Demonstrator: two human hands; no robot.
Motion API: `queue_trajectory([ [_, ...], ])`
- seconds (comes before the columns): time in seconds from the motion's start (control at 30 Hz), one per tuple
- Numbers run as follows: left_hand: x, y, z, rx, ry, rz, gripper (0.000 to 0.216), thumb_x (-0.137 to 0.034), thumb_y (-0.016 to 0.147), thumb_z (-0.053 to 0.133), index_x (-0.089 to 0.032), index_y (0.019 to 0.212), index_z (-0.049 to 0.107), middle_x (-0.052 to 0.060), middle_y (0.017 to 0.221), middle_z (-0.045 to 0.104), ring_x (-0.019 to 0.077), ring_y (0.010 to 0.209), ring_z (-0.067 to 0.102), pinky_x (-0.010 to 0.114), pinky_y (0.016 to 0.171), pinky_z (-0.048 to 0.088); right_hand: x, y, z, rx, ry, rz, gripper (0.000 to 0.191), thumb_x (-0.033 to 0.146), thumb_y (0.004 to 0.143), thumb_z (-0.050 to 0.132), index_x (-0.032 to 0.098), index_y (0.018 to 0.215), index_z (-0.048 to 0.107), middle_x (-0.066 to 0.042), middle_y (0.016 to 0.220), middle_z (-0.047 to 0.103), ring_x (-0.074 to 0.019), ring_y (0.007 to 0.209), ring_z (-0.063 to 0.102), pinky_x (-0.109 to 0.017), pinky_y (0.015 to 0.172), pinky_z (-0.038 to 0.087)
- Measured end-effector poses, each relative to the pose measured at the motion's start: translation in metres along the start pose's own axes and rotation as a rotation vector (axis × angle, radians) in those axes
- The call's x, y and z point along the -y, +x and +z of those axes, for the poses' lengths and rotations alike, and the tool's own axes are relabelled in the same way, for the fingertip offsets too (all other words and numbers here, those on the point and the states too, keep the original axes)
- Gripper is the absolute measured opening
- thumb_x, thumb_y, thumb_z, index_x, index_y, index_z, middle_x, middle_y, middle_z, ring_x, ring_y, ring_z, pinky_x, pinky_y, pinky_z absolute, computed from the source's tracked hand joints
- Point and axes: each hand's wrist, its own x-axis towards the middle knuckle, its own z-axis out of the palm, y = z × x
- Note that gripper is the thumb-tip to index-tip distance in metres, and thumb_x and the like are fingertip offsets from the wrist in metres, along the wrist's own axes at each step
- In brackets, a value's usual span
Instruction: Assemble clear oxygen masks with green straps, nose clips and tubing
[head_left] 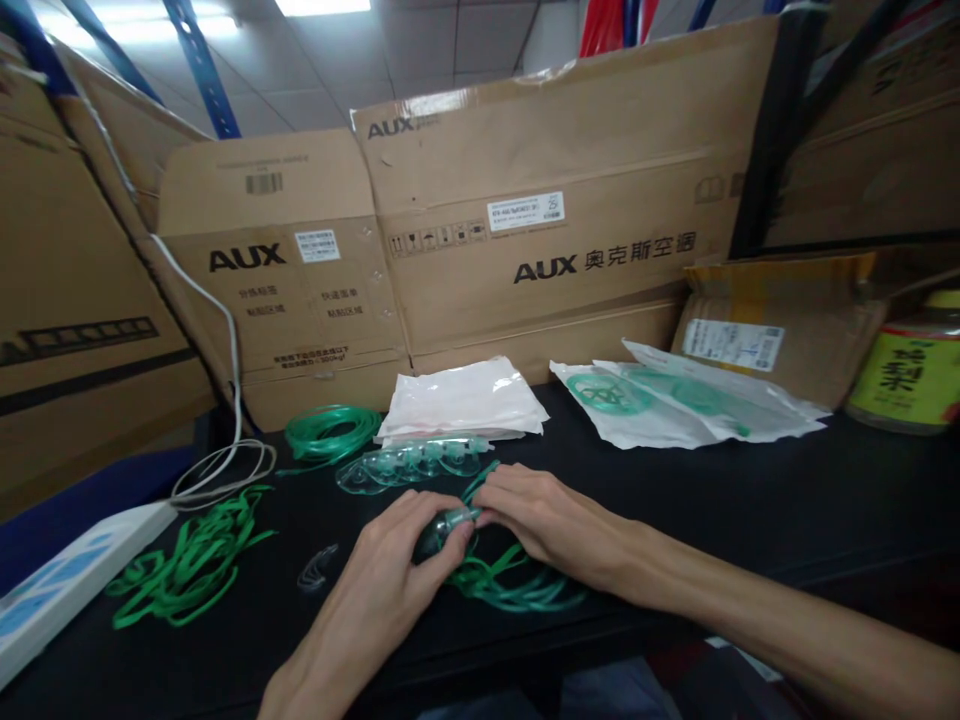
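Observation:
My left hand (394, 555) is closed around a small clear green plastic mask (433, 535), its narrow connector pointing right. Close against that connector, the fingers of my right hand (536, 520) pinch green tubing (480, 482); whether the tube is seated on the connector is hidden by the fingers. Below both hands, loops of green tubing (525, 592) lie on the black table. Just beyond them is a row of nested clear green masks (420, 464). To the left sit a few thin clear curved pieces (318, 568) and a heap of flat green straps (191, 560).
A coil of green tubing (330, 435) lies beside a stack of white pouches (465, 395). Further right are filled pouches (675, 405), a small carton (780, 320) and a jar (911, 370). A power strip (82, 585) runs along the left. Cardboard panels (555, 240) wall the back.

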Motion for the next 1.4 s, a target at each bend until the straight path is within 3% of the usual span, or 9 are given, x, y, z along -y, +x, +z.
queue_trajectory([
  [0.2, 0.002, -0.007, -0.001, -0.033, 0.136, 0.164, 0.014, -0.037, 0.095, 0.059, -0.031, 0.104, 0.069, 0.004, 0.102, 0.073, 0.0244, 0.092, 0.066, 0.036, 0.085, 0.053, -0.001, 0.0, 0.006, -0.005, 0.039, 0.025, 0.032, -0.009, 0.083, 0.041, 0.017, 0.091, 0.06, -0.006, 0.089, 0.066, -0.018, 0.081, 0.058, -0.03, 0.082, 0.046],
  [0.33, 0.002, -0.008, -0.003, -0.067, 0.195, 0.274, 0.016, -0.029, 0.098, 0.057, -0.027, 0.112, 0.065, 0.004, 0.106, 0.072, 0.0222, 0.096, 0.065, 0.036, 0.089, 0.052, -0.003, 0.0, 0.01, -0.028, 0.049, 0.035, 0.028, -0.004, 0.089, 0.043, 0.015, 0.093, 0.062, -0.007, 0.09, 0.067, -0.019, 0.082, 0.058, -0.031, 0.082, 0.046],
  [0.47, 0.004, -0.008, -0.003, -0.102, 0.18, 0.264, 0.009, -0.025, 0.099, 0.057, -0.024, 0.104, 0.064, 0.001, 0.097, 0.071, 0.0184, 0.088, 0.065, 0.032, 0.084, 0.052, 0.001, 0.002, 0.006, -0.06, -0.002, 0.012, 0.021, 0.01, 0.101, 0.044, 0.014, 0.094, 0.063, -0.009, 0.089, 0.066, -0.0198, 0.083, 0.056, -0.031, 0.08, 0.046],
  [0.57, 0.007, -0.008, -0.003, -0.12, 0.219, 0.299, 0.012, -0.023, 0.098, 0.059, -0.024, 0.109, 0.062, 0.001, 0.103, 0.07, 0.018, 0.094, 0.065, 0.031, 0.085, 0.052, 0.004, 0.003, 0.003, -0.069, 0.026, 0.026, 0.02, 0.015, 0.103, 0.045, 0.015, 0.094, 0.063, -0.008, 0.09, 0.065, -0.0193, 0.084, 0.056, -0.03, 0.08, 0.046],
  [0.77, 0.012, -0.006, -0.004, -0.195, 0.295, 0.461, 0.026, -0.019, 0.097, 0.062, -0.024, 0.122, 0.058, 0.002, 0.113, 0.069, 0.0179, 0.106, 0.063, 0.03, 0.095, 0.051, 0.0, 0.002, 0.009, -0.037, 0.06, 0.091, 0.024, 0.0, 0.094, 0.044, 0.018, 0.093, 0.06, -0.005, 0.091, 0.066, -0.0171, 0.086, 0.057, -0.03, 0.086, 0.044],
  [0.87, 0.012, -0.006, -0.004, -0.199, 0.254, 0.458, 0.023, -0.019, 0.097, 0.061, -0.025, 0.12, 0.058, 0.001, 0.109, 0.07, 0.0159, 0.102, 0.065, 0.026, 0.092, 0.052, -0.001, 0.002, 0.01, -0.043, 0.045, 0.1, 0.021, 0.002, 0.095, 0.045, 0.018, 0.09, 0.058, -0.003, 0.088, 0.065, -0.0162, 0.082, 0.057, -0.029, 0.085, 0.044],
  [1.07, 0.011, -0.006, -0.005, -0.232, 0.195, 0.411, 0.016, -0.025, 0.096, 0.063, -0.025, 0.112, 0.059, 0.0, 0.101, 0.072, 0.014, 0.093, 0.069, 0.021, 0.084, 0.056, 0.008, 0.003, 0.003, -0.081, -0.022, 0.092, 0.021, 0.025, 0.105, 0.046, 0.017, 0.092, 0.06, -0.005, 0.09, 0.066, -0.0171, 0.086, 0.057, -0.029, 0.086, 0.043],
  [1.27, 0.015, -0.006, -0.013, -0.271, 0.262, 0.522, 0.021, -0.02, 0.094, 0.063, -0.022, 0.115, 0.063, 0.003, 0.1, 0.073, 0.0161, 0.092, 0.068, 0.022, 0.081, 0.058, 0.002, -0.003, 0.004, -0.053, 0.036, 0.194, 0.023, 0.001, 0.092, 0.047, 0.019, 0.094, 0.061, -0.002, 0.094, 0.068, -0.0163, 0.092, 0.061, -0.033, 0.097, 0.04],
  [1.4, 0.02, -0.01, -0.021, -0.36, 0.294, 0.464, 0.016, -0.025, 0.091, 0.067, -0.022, 0.107, 0.066, 0.002, 0.094, 0.074, 0.0158, 0.086, 0.071, 0.022, 0.079, 0.058, -0.003, -0.004, -0.001, -0.032, 0.043, 0.324, 0.019, 0.01, 0.097, 0.046, 0.018, 0.094, 0.063, -0.005, 0.093, 0.068, -0.0182, 0.09, 0.062, -0.035, 0.094, 0.043],
])
